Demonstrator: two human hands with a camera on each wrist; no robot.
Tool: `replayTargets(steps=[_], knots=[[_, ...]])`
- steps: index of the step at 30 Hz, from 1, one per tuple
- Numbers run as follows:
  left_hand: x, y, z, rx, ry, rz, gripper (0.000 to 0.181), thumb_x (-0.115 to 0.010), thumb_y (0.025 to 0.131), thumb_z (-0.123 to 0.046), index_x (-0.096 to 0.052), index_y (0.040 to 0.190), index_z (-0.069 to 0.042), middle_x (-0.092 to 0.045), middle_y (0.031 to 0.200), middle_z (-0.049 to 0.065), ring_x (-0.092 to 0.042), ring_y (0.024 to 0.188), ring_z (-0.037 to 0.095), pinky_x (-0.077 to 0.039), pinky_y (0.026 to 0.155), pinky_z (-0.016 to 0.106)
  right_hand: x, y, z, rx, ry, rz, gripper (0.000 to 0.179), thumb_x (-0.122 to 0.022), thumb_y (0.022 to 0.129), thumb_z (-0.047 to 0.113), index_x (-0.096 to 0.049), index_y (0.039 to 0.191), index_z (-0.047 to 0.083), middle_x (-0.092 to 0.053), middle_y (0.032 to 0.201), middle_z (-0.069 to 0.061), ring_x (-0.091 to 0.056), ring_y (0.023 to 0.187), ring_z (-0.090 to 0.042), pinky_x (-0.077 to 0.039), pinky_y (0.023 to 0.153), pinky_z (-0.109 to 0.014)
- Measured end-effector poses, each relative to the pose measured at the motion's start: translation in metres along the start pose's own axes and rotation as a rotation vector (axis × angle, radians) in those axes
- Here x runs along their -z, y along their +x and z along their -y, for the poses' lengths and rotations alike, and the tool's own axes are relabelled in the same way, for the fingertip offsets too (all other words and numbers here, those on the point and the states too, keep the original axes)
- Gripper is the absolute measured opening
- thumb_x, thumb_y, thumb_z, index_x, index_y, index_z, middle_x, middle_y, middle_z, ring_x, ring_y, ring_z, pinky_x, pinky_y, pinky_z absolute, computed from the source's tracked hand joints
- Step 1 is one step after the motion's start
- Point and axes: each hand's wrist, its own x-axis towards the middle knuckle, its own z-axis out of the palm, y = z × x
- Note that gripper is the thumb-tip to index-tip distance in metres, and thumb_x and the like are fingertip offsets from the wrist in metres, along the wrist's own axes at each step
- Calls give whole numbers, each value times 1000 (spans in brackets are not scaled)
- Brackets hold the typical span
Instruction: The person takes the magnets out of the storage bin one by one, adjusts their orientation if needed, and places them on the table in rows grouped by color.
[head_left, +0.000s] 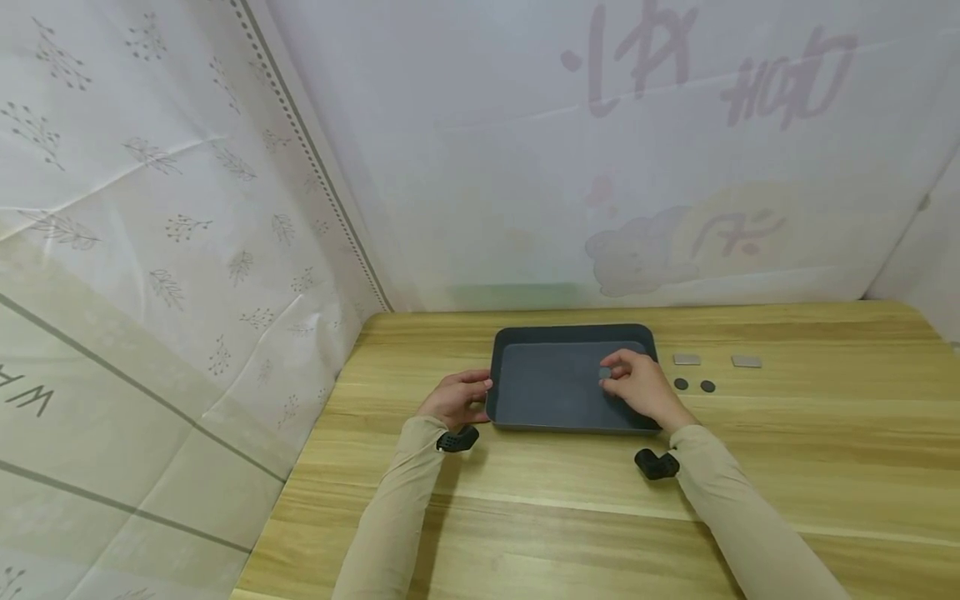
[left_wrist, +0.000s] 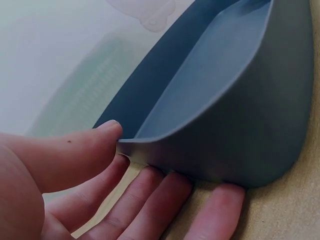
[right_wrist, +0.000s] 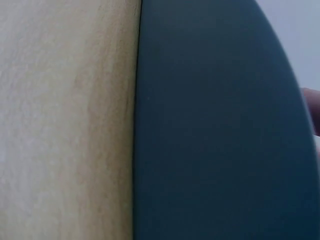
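A dark grey rectangular tray (head_left: pixel 555 383) lies on the wooden table. My left hand (head_left: pixel 456 397) holds its left end. In the left wrist view, the thumb of that hand (left_wrist: pixel 75 175) rests at the rim and the fingertips touch the lower outer wall of the tray (left_wrist: pixel 235 130). Above the right part of the tray, my right hand (head_left: pixel 637 385) pinches a small dark round disc (head_left: pixel 604 373) between thumb and fingers. The right wrist view is mostly filled by the tray's outer wall (right_wrist: pixel 215 125), with only a bit of finger (right_wrist: pixel 312 107) at the right edge.
Right of the tray lie two dark round discs, a nearer one (head_left: pixel 681 384) and a farther one (head_left: pixel 708 387). Behind them are two flat grey rectangular pieces, one left (head_left: pixel 686 360) and one right (head_left: pixel 746 362). A printed curtain (head_left: pixel 480 208) hangs behind the table (head_left: pixel 540 517).
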Motion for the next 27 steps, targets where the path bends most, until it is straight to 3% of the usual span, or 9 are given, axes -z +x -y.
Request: replayTargets(steps=[5,18,27], knots=[[0,1,-2,11,-17,14,47,-56,98,-11,-45,143,-5,-55,128,16,-58,95,21,-54,70,37,3,-1,3,22,-12,-6,30,-68,89,13,-63,116,3,-65,95,-13,-62,74,-16,-49,65,-30],[-3,2,-6,28,-23,-23,45,-58,96,-9,-48,140,-5,-57,121,13,-59,95,22,-54,68,39,20,-10,1,67,-43,-42,28,-67,90,16,-63,116,5,-64,100,-12,-61,85,-21,-49,71,-33],[-4,1,-11,40,10,-5,45,-55,98,-10,-46,141,-4,-59,126,19,-62,94,23,-53,65,39,33,-17,1,105,-50,-80,30,-66,93,20,-61,119,4,-65,101,-12,-59,82,-18,-48,70,-32]])
